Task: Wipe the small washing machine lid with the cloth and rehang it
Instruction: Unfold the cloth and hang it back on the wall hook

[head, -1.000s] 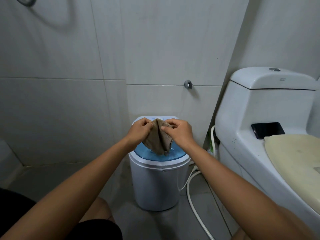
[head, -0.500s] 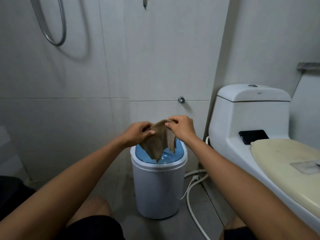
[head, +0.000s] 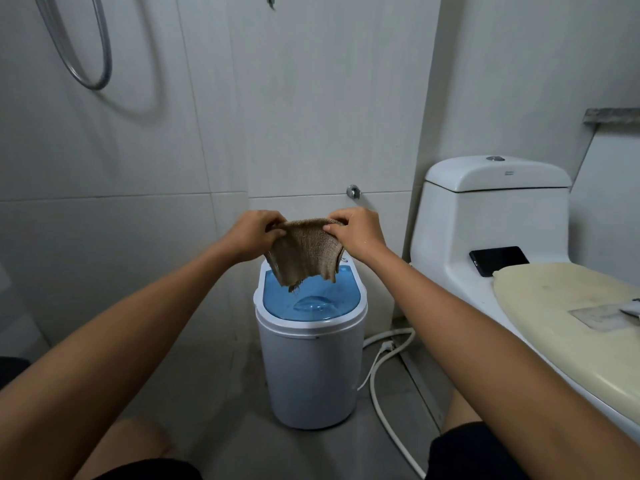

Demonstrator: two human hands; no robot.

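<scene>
Both hands are raised side by side, each pinching a top corner of the brown cloth (head: 304, 252). The left hand (head: 252, 235) has its fingers curled tight on the cloth's left edge; the right hand (head: 358, 232) grips the right edge the same way. The cloth is spread between them and hangs down from the knuckles, its frayed lower corner dangling just above the blue lid (head: 311, 301). The small white washing machine (head: 310, 372) stands on the floor straight below the hands. Out past the right hand sits a toilet (head: 485, 209) with a dark phone (head: 498, 259) lying on it.
</scene>
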